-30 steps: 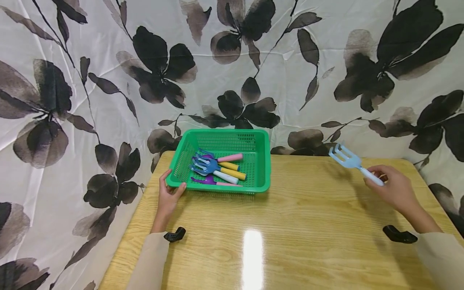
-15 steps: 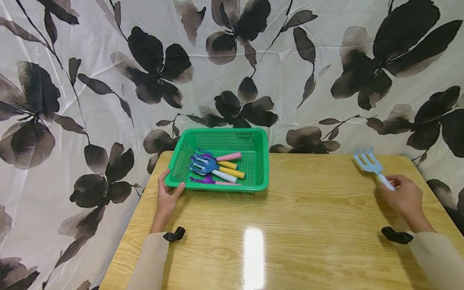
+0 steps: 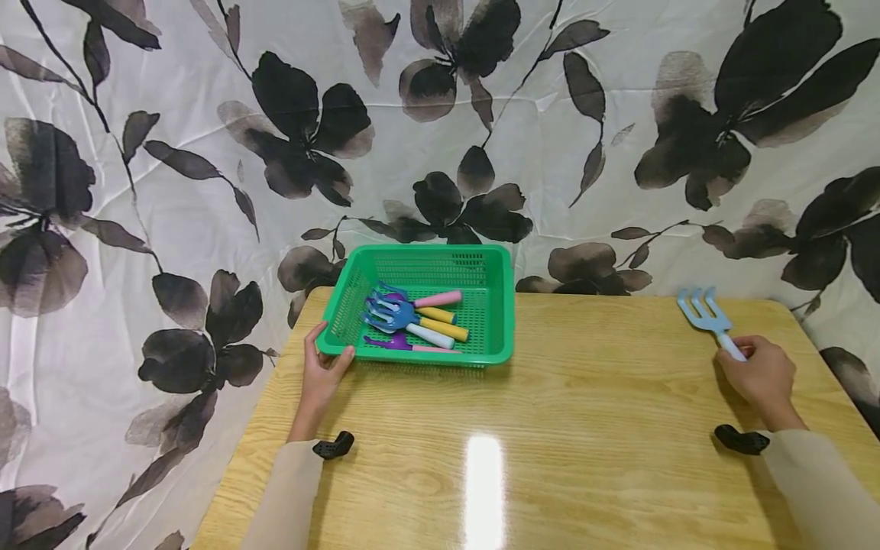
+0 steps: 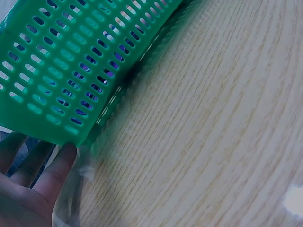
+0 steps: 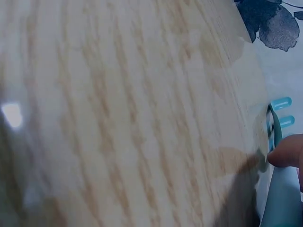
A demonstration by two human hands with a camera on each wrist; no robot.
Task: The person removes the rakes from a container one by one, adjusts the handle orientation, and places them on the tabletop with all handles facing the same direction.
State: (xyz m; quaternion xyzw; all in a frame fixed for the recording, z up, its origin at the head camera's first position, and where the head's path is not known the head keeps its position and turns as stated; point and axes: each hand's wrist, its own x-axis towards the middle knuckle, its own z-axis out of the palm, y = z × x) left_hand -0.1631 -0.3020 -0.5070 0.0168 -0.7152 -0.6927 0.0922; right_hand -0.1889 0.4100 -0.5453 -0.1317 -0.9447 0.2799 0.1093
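In the head view my right hand [image 3: 761, 376] pinches the white handle of a light blue hand fork [image 3: 706, 313] near the table's far right edge. Its tines point away from me. The right wrist view shows a thumb [image 5: 287, 150] along this fork's handle [image 5: 282, 201]. My left hand [image 3: 320, 386] holds the front left corner of a green plastic basket [image 3: 506, 325], thumb at the near rim and fingers at the left side. Inside lie several small garden tools: blue hand forks [image 3: 393, 315] with white or yellow handles, and purple ones [image 3: 395, 341] with pink handles.
The basket stands on a light wooden table [image 3: 584, 435] near its far left edge. A floral cloth [image 3: 550, 153] hangs behind the table and down its left side. A black wrist device [image 3: 333, 445] sits at each cuff.
My right hand has moved the light blue hand fork to the right and slightly lower, its tines now pointing more directly away from me. My left hand and the basket have stayed in place.
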